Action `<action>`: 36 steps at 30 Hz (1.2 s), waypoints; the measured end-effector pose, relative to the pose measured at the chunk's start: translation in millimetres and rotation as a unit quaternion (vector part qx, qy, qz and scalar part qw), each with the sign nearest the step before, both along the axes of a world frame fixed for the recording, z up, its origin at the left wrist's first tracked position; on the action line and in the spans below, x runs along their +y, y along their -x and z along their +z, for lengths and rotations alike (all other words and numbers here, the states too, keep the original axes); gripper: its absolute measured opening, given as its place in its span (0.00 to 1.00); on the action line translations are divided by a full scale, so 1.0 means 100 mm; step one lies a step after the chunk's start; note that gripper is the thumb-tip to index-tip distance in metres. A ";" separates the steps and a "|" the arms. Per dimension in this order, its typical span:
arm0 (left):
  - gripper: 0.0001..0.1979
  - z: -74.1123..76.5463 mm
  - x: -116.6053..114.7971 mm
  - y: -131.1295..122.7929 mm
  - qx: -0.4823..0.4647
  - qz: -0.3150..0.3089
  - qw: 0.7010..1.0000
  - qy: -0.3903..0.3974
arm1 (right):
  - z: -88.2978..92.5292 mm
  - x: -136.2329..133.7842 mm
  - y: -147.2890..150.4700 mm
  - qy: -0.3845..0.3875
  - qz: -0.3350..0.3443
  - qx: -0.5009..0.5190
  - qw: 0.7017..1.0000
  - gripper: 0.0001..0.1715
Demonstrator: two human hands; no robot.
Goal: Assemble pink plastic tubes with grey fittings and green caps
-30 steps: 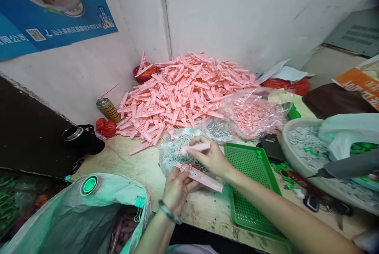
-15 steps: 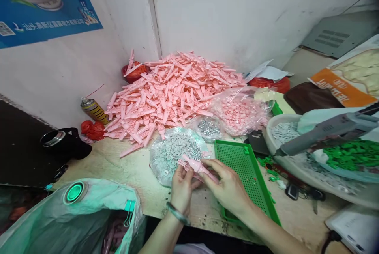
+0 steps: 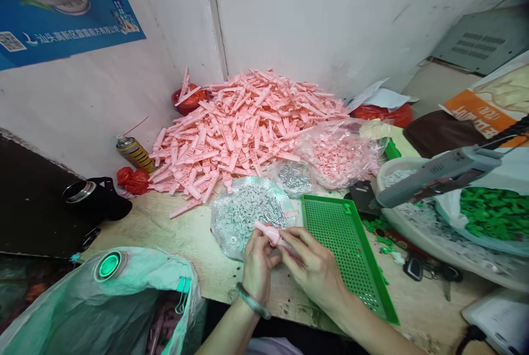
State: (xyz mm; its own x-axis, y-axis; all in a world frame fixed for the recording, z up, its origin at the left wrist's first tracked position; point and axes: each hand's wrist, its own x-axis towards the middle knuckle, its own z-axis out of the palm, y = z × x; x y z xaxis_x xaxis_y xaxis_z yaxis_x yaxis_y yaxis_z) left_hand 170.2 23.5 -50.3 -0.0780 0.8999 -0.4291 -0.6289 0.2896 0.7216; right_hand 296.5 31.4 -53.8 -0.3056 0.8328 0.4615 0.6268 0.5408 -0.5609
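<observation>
Between my two hands is a pink plastic part (image 3: 270, 234), long and shaped like a handle, tilted with its narrow end up to the left. My left hand (image 3: 257, 258), with a bracelet at the wrist, grips its near side with closed fingers. My right hand (image 3: 312, 261) is closed around its right end. Just behind them sits a round clear tray (image 3: 237, 217) with small whitish pieces and metal pins. A bag of screws or pins (image 3: 294, 176) lies farther back. To the right is a green perforated tray (image 3: 341, 250).
A big heap of pink parts (image 3: 239, 129) fills the back, beside a clear bag of small pink pieces (image 3: 336, 154). A grey electric screwdriver (image 3: 438, 176) hangs at right over a large basin (image 3: 386, 170). A white sack (image 3: 165, 261) stands front left; a spray can (image 3: 135, 152) leans by the wall.
Both hands have brought the pink part's pieces closer together; the gap at its left end no longer shows. The view has shifted slightly, and the hanging screwdriver has swung left.
</observation>
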 end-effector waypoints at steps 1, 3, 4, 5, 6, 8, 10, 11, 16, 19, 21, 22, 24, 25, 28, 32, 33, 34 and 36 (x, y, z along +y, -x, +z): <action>0.10 0.00 0.00 -0.01 -0.001 -0.002 1.000 0.001 | 0.00 0.00 0.00 -0.003 -0.001 -0.004 1.000 0.17; 0.09 0.01 0.01 -0.02 -0.005 -0.002 1.000 -0.001 | 0.00 -0.01 0.01 -0.007 -0.002 -0.012 1.000 0.17; 0.09 0.01 0.01 -0.03 -0.007 -0.002 1.000 0.000 | 0.01 -0.01 0.01 -0.011 -0.002 -0.015 1.000 0.16; 0.10 0.02 0.01 -0.03 -0.005 0.002 1.000 0.003 | 0.01 -0.01 0.01 -0.015 0.000 -0.019 1.000 0.16; 0.12 0.02 0.01 -0.04 0.000 0.007 1.000 0.009 | 0.01 -0.02 0.02 -0.022 0.001 -0.021 1.000 0.16; 0.17 0.04 0.02 -0.05 0.016 0.019 0.999 0.027 | 0.02 -0.02 0.03 -0.041 0.006 -0.024 0.999 0.17; 0.21 0.07 0.04 -0.05 0.025 0.027 0.999 0.039 | 0.01 -0.03 0.04 -0.063 0.012 -0.023 0.998 0.17; 0.22 0.08 0.05 -0.05 0.024 0.031 0.998 0.041 | 0.01 -0.03 0.05 -0.075 0.014 -0.022 0.997 0.17; 0.23 0.11 0.08 -0.04 -0.001 0.041 0.997 0.064 | 0.00 -0.06 0.07 -0.104 0.011 -0.024 0.994 0.19; 0.19 0.11 0.09 -0.05 -0.024 0.050 0.994 0.090 | -0.03 -0.07 0.07 -0.101 0.009 -0.036 0.994 0.19; 0.13 0.11 0.10 -0.06 -0.040 0.055 0.992 0.110 | -0.04 -0.07 0.06 -0.108 0.010 -0.045 0.993 0.20; 0.11 0.11 0.10 -0.06 -0.044 0.056 0.990 0.119 | -0.05 -0.07 0.05 -0.113 0.011 -0.049 0.992 0.20; 0.07 0.12 0.11 -0.07 -0.045 0.058 0.989 0.126 | -0.04 -0.06 0.02 -0.118 0.019 -0.053 0.991 0.20; 0.06 0.13 0.12 -0.07 -0.046 0.059 0.989 0.126 | -0.03 -0.05 0.01 -0.117 0.024 -0.054 0.991 0.21; 0.04 0.16 0.13 -0.08 -0.059 0.059 0.986 0.141 | 0.01 -0.04 -0.01 -0.112 0.032 -0.065 0.991 0.22; 0.03 0.15 0.17 -0.09 -0.074 0.044 0.981 0.174 | 0.01 -0.04 -0.01 -0.120 0.017 -0.109 0.987 0.20; 0.03 0.15 0.18 -0.09 -0.076 0.037 0.980 0.181 | -0.01 -0.05 -0.01 -0.123 0.016 -0.117 0.985 0.20; 0.04 0.14 0.19 -0.10 -0.078 0.031 0.979 0.187 | -0.02 -0.05 -0.01 -0.124 0.016 -0.120 0.985 0.20; 0.04 0.13 0.20 -0.11 -0.081 0.025 0.979 0.187 | -0.01 -0.05 -0.03 -0.111 0.021 -0.110 0.988 0.21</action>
State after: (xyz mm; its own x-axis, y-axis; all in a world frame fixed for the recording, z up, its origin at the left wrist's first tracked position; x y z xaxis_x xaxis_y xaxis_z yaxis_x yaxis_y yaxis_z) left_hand 181.4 43.2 -37.8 -0.0228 0.6747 -0.7378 -0.7464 0.4795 0.4615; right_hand 299.3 26.3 -55.2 -0.4507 0.7032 0.5499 0.6944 0.6633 -0.2790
